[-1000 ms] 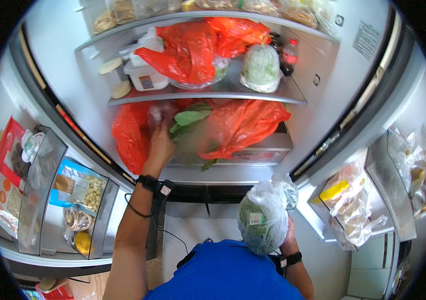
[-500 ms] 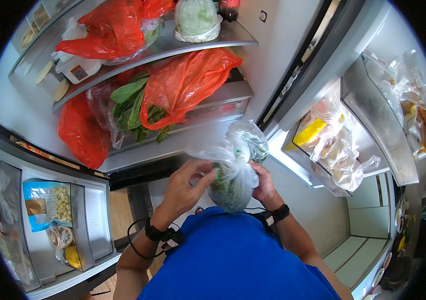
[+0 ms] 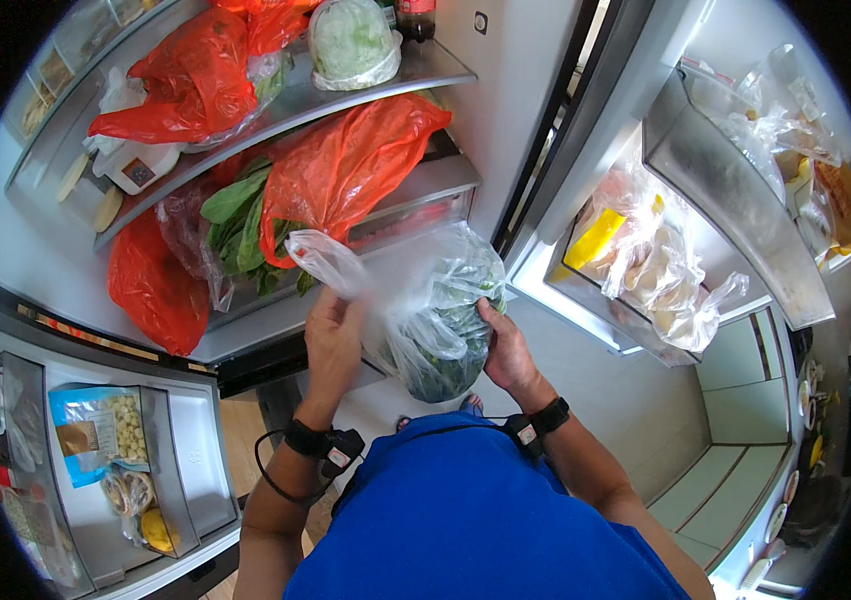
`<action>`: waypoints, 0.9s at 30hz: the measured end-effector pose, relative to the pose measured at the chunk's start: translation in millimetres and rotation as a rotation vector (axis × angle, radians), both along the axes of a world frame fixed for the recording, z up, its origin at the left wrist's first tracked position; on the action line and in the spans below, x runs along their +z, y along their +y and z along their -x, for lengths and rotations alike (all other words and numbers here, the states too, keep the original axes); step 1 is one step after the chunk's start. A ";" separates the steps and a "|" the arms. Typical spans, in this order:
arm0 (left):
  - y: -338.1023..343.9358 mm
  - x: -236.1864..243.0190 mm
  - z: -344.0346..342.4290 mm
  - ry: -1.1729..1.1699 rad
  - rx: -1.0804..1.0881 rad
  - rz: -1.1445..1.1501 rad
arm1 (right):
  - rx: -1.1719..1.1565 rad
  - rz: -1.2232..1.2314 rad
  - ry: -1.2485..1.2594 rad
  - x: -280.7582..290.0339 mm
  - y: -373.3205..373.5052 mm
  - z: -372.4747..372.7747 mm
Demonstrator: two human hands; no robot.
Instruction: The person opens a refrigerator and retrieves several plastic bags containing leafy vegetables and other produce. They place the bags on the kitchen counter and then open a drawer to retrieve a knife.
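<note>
Clear bag of greens held up at the fridge

The left hand pinches the bag's loose top; the right hand clasps its right side, thumb in view, other fingers hidden behind it. The bag overlaps the fridge's front edge in view; whether they touch, I cannot tell. Behind, a red bag hangs past the drawer, crowded close under the shelf. A gap over pale floor separates the right hand from the lower door bin.
</note>
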State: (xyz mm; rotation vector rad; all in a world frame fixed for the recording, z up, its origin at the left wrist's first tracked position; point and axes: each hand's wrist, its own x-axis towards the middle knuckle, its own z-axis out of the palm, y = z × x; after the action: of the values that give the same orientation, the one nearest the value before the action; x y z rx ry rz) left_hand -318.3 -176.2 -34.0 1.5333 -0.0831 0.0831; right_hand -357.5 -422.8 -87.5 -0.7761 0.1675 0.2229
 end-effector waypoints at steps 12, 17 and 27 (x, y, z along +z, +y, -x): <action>16.0 2.7 -29.6 0.032 -0.054 0.092 | -0.197 0.964 -0.261 28.5 -10.0 13.8; 14.2 9.7 -29.1 -0.012 -0.189 -0.010 | -0.278 1.335 -0.919 62.4 7.8 1.6; 5.7 -2.9 -9.4 -0.111 -0.151 -0.291 | -0.201 1.238 -0.819 65.1 34.3 -8.7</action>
State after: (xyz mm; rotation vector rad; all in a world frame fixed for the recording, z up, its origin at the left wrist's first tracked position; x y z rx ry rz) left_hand -308.9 -170.4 -36.9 1.8071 -0.3101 0.0373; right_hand -348.8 -388.5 -22.4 -1.9951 -0.4499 -0.4606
